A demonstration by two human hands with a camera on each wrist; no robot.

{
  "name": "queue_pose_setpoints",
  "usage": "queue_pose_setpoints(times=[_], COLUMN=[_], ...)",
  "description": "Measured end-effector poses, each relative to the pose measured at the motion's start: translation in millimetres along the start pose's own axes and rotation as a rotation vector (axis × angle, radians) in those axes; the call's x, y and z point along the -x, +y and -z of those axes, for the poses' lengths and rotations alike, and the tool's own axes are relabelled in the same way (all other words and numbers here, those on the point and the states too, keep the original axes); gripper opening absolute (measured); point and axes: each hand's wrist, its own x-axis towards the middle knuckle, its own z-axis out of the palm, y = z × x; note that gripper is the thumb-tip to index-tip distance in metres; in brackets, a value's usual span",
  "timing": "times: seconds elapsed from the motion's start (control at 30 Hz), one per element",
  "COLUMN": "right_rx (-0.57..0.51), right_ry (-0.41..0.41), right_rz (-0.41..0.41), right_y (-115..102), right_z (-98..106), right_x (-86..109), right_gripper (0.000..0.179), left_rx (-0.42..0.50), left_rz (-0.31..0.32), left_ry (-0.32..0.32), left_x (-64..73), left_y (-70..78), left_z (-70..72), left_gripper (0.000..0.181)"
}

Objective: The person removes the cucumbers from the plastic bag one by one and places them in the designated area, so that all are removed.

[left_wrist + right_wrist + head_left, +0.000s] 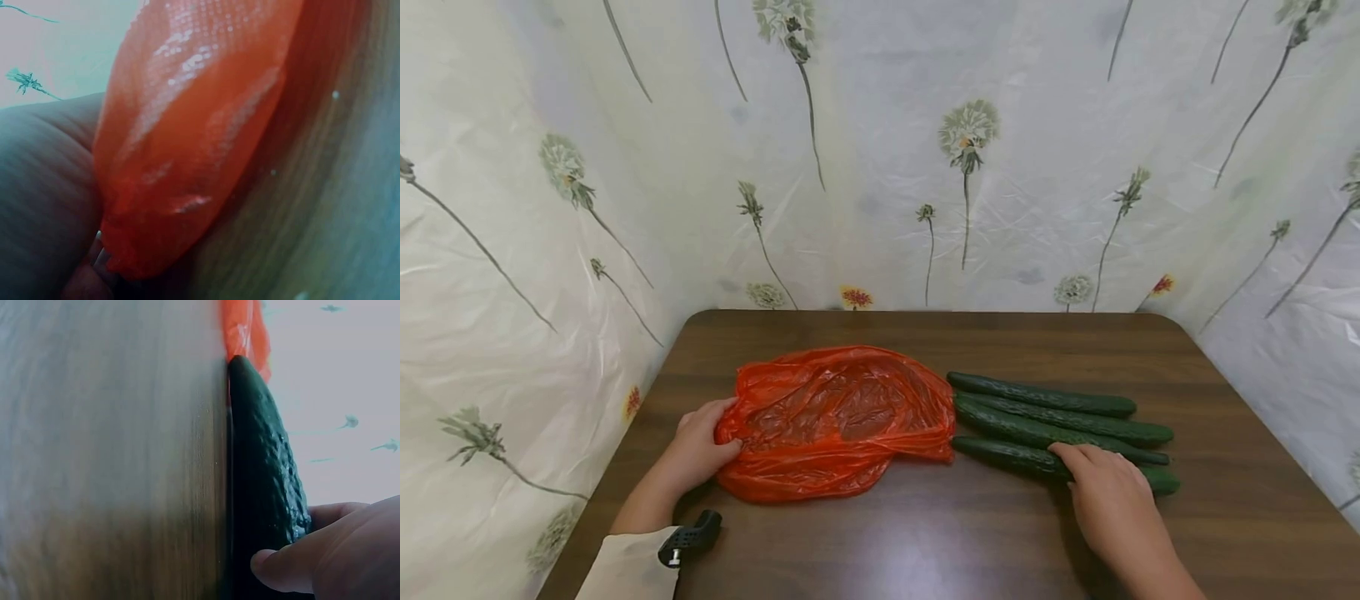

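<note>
A crumpled, translucent red plastic bag [842, 408] lies flat on the table, left of the middle. My left hand [702, 443] grips its left end between thumb and fingers; in the left wrist view the bag [200, 131] hides most of the fingertips. Several dark green cucumbers lie side by side to the right, their left tips close to the bag's right edge. Over the nearest cucumber [1003, 453] is my right hand [1112, 493], holding it toward its right half. Thumb and fingers straddle that cucumber [262, 450] in the right wrist view.
The brown wooden table [910, 533] has rounded far corners. Behind it and at both sides hangs pale sheeting [880, 150] printed with dandelions. A black device [692, 537] is strapped at the left wrist, by a light sleeve [628, 567].
</note>
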Motion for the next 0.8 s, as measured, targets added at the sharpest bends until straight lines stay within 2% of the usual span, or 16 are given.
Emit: queue_pose_setpoints(times=[0.2,0.4,0.57,0.7,0.8], right_rx=[-0.021,-0.022,-0.015,-0.015,-0.054], right_ry=[-0.010,-0.005,-0.009,-0.061,-0.109], right_rz=[-0.022,-0.002,-0.018,-0.029,-0.039], right_y=[8,12,12,14,18], right_z=[-4,-7,-6,-2,4], right_x=[1.4,2.2,2.4,0.8,-1.9], right_gripper=[0.058,0.061,0.063,0.065,0.062], left_rx=[0.001,-0.003,0.014,0.050,0.097], left_rz=[0.003,0.006,0.003,-0.023,-0.034], left_ry=[-0.001,0.001,0.013,0.040,0.072], left_x=[-0.4,2.2,2.4,1.3,1.3], left_y=[-0.1,0.4,1.4,0.5,0.2], left_z=[-0.8,0.2,-0.2,0.4,2.7], left_gripper=[0.074,0.073,0.073,0.070,0.067])
